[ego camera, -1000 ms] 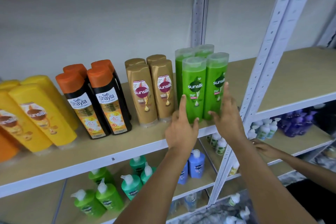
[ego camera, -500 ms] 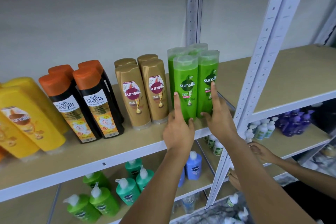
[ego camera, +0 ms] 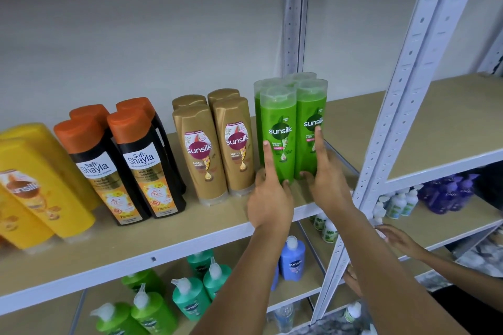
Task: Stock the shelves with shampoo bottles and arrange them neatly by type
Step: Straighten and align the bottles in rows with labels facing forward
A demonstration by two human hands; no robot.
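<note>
Several green Sunsilk shampoo bottles stand in a tight cluster at the right end of the upper shelf. My left hand rests at the base of the front left bottle, index finger pointing up its face. My right hand presses on the front right green bottle, index finger raised along the label. Neither hand lifts a bottle. To the left stand gold Sunsilk bottles, black Safi Shayla bottles with orange caps and yellow Sunsilk bottles.
A white perforated upright rises just right of the green bottles. The lower shelf holds green pump bottles, teal ones and a blue one. Another person's hand reaches onto the right lower shelf near purple bottles.
Both my hands stay against the green bottles, barely shifting. The other person's hand at the lower right has moved along the lower shelf.
</note>
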